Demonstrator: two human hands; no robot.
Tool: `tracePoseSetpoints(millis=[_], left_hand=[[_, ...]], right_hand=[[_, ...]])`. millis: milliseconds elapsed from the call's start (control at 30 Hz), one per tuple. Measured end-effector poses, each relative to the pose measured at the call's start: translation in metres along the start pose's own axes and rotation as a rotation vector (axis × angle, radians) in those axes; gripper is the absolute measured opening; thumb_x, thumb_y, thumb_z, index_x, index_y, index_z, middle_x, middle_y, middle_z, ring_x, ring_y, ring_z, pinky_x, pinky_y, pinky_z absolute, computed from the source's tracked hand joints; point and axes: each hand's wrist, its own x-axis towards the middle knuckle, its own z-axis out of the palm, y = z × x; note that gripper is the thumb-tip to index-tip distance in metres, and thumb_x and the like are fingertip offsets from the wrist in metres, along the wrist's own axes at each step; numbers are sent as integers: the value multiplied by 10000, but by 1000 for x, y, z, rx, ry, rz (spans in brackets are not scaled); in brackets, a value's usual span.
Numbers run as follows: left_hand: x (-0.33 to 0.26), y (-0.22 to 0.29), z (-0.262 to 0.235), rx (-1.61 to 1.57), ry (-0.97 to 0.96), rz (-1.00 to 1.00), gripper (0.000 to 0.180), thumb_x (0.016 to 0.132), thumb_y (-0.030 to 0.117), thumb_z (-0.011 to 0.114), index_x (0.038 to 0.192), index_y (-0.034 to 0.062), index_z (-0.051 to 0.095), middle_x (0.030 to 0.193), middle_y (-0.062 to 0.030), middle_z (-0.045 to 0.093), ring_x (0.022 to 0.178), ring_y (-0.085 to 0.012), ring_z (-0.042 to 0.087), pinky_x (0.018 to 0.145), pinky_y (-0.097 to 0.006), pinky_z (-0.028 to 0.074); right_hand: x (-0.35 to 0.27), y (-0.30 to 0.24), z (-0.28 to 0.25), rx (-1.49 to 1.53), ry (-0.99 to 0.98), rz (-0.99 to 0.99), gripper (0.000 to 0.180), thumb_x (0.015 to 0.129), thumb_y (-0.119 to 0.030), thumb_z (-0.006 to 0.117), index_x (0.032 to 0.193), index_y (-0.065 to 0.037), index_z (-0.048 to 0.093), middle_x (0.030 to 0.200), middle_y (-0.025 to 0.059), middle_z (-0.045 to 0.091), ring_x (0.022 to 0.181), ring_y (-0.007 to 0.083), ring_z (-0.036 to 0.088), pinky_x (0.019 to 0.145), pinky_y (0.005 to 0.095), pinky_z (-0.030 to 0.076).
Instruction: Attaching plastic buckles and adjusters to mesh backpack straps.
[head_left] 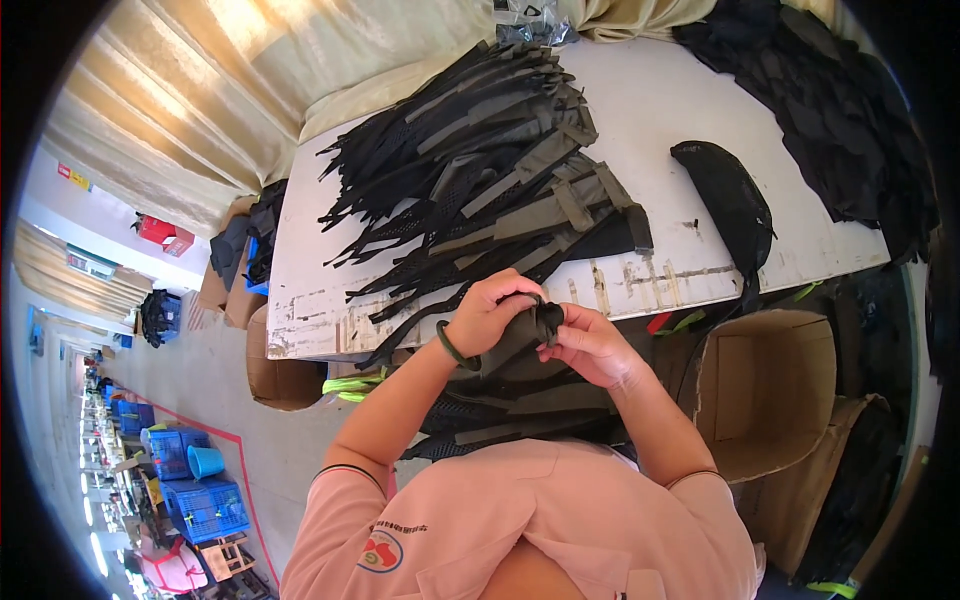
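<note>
Close in front of my chest, both hands meet at the table's near edge on a dark grey-green fabric piece (523,332). My left hand (487,312), with a dark green bangle at its wrist, closes its fingers around the upper part. From the other side my right hand (594,346) pinches the bunched end between thumb and fingers. The fabric is folded there, and its exact shape is partly hidden by the fingers. Just beyond lies a layered pile of black and grey-green fabric strips (500,170). More dark fabric pieces (520,405) hang below my hands.
On the white worktable (640,100) lies a curved black fabric piece (728,195). A black fabric heap (815,120) covers the far right. An open cardboard box (765,385) stands below right, another carton (280,370) below left. Blue crates (205,508) sit on the floor left.
</note>
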Motion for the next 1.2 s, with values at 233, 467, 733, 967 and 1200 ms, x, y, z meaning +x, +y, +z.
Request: tracePoseSetpoints(millis=[233,467,733,967,1200], left_hand=[[-4,9,3,-203,-91,-179,199,841,36,624,1039,40,641,974,-36,625,882,-103,549,806,-253,444],[-10,-13,3,-45,-36,-418,280,874,240,665,974,-22,654,817,-2,651,760,-56,538,699,-244,462],[-15,-26,17,-40,-112,-444,296,894,303,650,886,7,635,710,15,573,715,-66,494,645,-244,447],[-111,-81,67,559,-403,-119,644,852,395,647,1360,78,410,1272,-234,481,1169,-375,484,968,-457,398],[-114,-78,76,534,-381,-170,681,862,386,640,1416,107,359,1389,-257,382,1284,-389,397,1033,-456,350]], right_hand=[[3,16,-21,-420,379,-159,83,917,-106,578,969,-58,535,720,20,586,608,116,574,571,237,455],[-8,-22,-17,-557,579,-318,137,923,-118,578,1042,-81,520,684,0,561,586,69,526,538,215,404],[-23,-31,-5,-705,243,103,234,835,-106,685,992,-36,525,715,20,569,643,65,536,576,220,433],[-33,-82,-42,-1673,359,403,307,794,-329,680,913,-52,622,810,139,646,773,266,639,669,370,489],[102,-88,-107,-1813,925,-31,321,832,-357,651,892,-43,613,823,153,647,801,341,620,693,426,484]])
